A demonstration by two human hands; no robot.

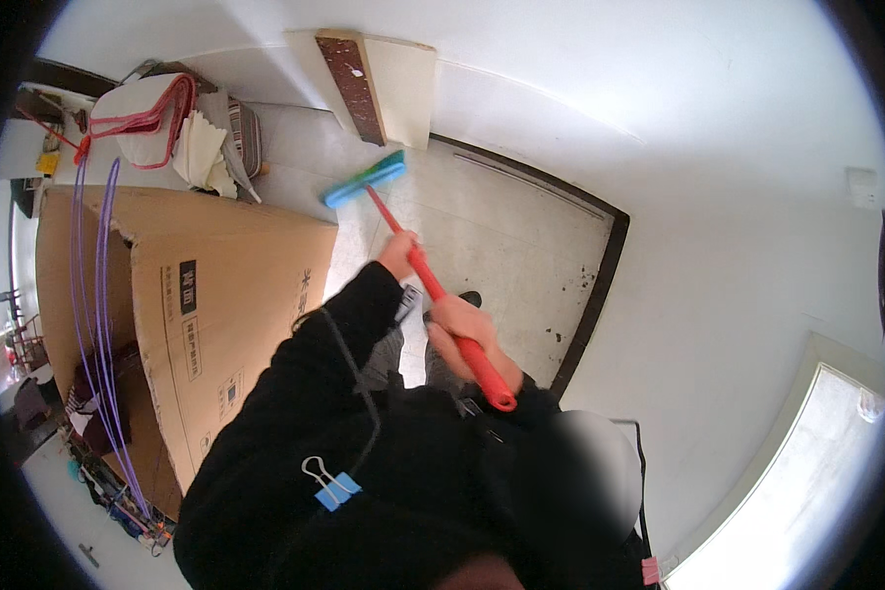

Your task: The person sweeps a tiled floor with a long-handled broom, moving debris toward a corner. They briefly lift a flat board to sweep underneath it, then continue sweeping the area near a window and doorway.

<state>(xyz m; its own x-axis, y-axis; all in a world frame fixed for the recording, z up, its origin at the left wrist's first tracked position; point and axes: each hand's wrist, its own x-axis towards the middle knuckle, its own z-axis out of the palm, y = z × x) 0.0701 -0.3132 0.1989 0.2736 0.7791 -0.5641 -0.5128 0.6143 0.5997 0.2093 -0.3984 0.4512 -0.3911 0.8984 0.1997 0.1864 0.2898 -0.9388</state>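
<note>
My left hand (398,254) is wrapped around the lower part of the red handle (429,279) of a broom. Closer to my body, my right hand (466,324) grips the same handle near its top end, which has a hanging hole. The broom's blue head (365,186) with green bristles points away from me over the pale tiled floor (479,214); motion blurs it, and I cannot tell whether the bristles touch the floor. One of my dark shoes (472,298) shows partly behind the handle.
A large open cardboard box (243,295) bearing print stands close on my left, purple cords (103,295) across its opening. Boards (354,88) lean on the far wall. Folded white-and-red fabric (144,118) lies at the far left. Dark baseboard (590,302) edges the white wall on the right.
</note>
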